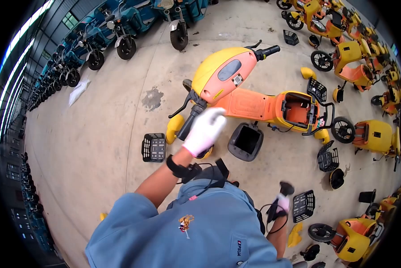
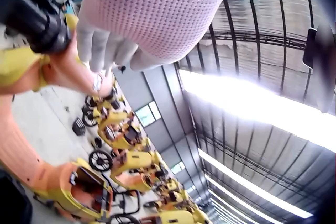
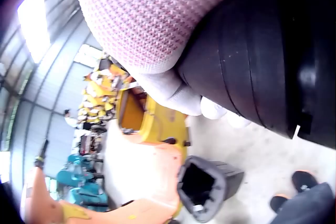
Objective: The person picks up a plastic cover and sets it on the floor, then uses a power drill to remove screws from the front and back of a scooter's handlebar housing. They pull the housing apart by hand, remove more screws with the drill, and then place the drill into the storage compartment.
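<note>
A yellow and orange electric scooter [image 1: 247,105] stands in front of me, its rear compartment [image 1: 298,109] uncovered. My left hand [image 1: 205,131], in a white and pink knit glove, is raised over the scooter's near handlebar grip [image 1: 189,120]. Its fingers [image 2: 107,50] hang loosely with nothing between them. Low at my right side, my gloved right hand [image 1: 283,203] grips a dark tool [image 3: 241,61] with a thick, rounded black body. Fingers curl round that body in the right wrist view; the tool's far end is cut off there.
A black open bin [image 1: 246,142] stands on the floor beside the scooter. Black baskets [image 1: 154,147] and yellow parts [image 1: 175,128] lie around. More yellow scooters [image 1: 374,138] stand at the right, teal three-wheelers [image 1: 133,22] at the far left.
</note>
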Motion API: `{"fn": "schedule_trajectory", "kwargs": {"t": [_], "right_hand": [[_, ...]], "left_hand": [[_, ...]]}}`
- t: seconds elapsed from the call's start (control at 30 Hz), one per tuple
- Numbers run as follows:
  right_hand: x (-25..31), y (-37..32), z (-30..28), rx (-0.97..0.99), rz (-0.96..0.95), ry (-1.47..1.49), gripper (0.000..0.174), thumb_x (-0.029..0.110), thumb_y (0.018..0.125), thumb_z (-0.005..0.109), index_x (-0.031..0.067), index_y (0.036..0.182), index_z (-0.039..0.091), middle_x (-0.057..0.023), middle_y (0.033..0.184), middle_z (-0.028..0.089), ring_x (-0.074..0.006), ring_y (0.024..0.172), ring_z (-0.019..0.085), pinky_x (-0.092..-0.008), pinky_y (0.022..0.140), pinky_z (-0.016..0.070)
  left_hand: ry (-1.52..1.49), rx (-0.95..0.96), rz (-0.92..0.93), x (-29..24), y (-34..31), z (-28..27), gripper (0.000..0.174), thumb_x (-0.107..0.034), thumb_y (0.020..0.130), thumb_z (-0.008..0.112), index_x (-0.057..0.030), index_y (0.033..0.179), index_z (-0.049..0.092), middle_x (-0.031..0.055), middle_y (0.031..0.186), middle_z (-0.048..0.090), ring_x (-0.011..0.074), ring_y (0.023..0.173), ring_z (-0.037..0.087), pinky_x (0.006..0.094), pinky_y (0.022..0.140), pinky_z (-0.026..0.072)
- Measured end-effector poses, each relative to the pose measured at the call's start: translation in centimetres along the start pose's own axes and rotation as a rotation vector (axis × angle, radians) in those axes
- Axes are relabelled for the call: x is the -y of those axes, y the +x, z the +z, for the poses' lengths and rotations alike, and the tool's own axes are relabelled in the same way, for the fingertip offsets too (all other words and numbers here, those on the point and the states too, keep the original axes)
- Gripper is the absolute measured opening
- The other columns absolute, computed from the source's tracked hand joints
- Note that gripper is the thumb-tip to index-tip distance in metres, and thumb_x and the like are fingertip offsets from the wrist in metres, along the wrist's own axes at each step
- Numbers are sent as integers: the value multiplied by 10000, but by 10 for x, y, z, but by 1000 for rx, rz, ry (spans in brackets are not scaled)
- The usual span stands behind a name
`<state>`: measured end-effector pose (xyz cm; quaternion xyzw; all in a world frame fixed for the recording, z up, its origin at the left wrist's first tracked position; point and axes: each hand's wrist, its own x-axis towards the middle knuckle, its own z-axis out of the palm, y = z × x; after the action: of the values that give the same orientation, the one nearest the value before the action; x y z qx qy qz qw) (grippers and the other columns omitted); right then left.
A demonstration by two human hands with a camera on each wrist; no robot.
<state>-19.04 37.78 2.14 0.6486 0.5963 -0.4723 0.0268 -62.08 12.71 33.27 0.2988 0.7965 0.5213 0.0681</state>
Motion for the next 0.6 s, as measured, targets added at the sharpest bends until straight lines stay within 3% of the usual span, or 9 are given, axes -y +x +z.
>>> {"fn": "schedule_trajectory", "kwargs": {"t": [0.1, 0.13, 0.2, 0.23, 0.27, 0.3, 0.43, 0.5, 0.6], "right_hand": [[140, -37, -3, 252, -247, 573, 113, 110, 824, 660, 66, 910, 600, -27, 651, 562, -172, 549, 568, -310, 535, 454], [180, -60, -1, 266, -386, 688, 162, 59, 842, 653, 35, 995, 607, -38, 696, 582, -165, 575, 572, -305, 562, 466], [232, -87, 8, 279, -657, 768, 430, -15, 856, 656, -4, 1277, 571, -39, 963, 658, -126, 822, 611, -309, 736, 515], [260, -112, 7, 243, -784, 653, 488, -26, 852, 667, 1, 1324, 547, -23, 1041, 666, -118, 929, 609, -308, 856, 503], [288, -141, 5, 315, -835, 629, 457, -5, 853, 681, -1, 1295, 565, -18, 1026, 672, -117, 935, 615, -308, 892, 488], [308, -163, 8, 443, -893, 729, 440, 15, 852, 676, -23, 1276, 564, -46, 987, 680, -134, 925, 642, -287, 854, 496], [353, -210, 56, 687, -705, 797, 343, 48, 850, 666, -39, 1170, 579, -44, 781, 650, -132, 720, 634, -281, 738, 501], [355, -207, 90, 845, -591, 838, 294, -4, 827, 675, -8, 1120, 647, -20, 866, 651, -106, 736, 620, -264, 703, 503], [354, -203, 127, 880, -652, 831, 301, -17, 850, 661, 0, 1149, 637, -37, 867, 659, -105, 708, 615, -282, 655, 517]], "left_hand": [[294, -270, 79, 26, 14, -38, 384, -126, 849, 668, 12, 1200, 599, 210, 1202, 628, 340, 1102, 620, 401, 947, 493], [443, -243, 113, 41, 19, -47, 558, -170, 804, 722, 23, 1292, 533, 241, 1328, 547, 390, 1236, 521, 433, 1037, 433], [471, -190, 79, 47, 35, -51, 647, -205, 782, 746, 26, 1332, 497, 255, 1364, 513, 406, 1278, 475, 448, 1067, 404], [497, -142, 45, 50, 42, -51, 737, -240, 759, 770, 29, 1371, 461, 269, 1399, 478, 422, 1319, 430, 463, 1096, 376], [524, -154, 51, 57, 48, -47, 878, -286, 709, 808, 40, 1415, 403, 292, 1447, 416, 440, 1344, 391, 478, 1114, 357], [524, -146, 55, 62, 54, -43, 878, -286, 709, 808, 40, 1415, 403, 292, 1447, 416, 440, 1344, 391, 478, 1114, 357], [670, -111, 21, 64, 67, -28, 989, -246, 671, 824, -5, 1465, 287, 305, 1443, 368, 456, 1266, 444, 524, 1025, 415], [613, -126, 80, 74, 68, -28, 992, -237, 671, 827, -14, 1473, 287, 318, 1441, 366, 466, 1233, 471, 520, 1002, 435], [679, -150, 19, 73, 63, -25, 972, -234, 696, 810, -16, 1481, 280, 326, 1444, 364, 480, 1208, 489, 518, 985, 448]]}}
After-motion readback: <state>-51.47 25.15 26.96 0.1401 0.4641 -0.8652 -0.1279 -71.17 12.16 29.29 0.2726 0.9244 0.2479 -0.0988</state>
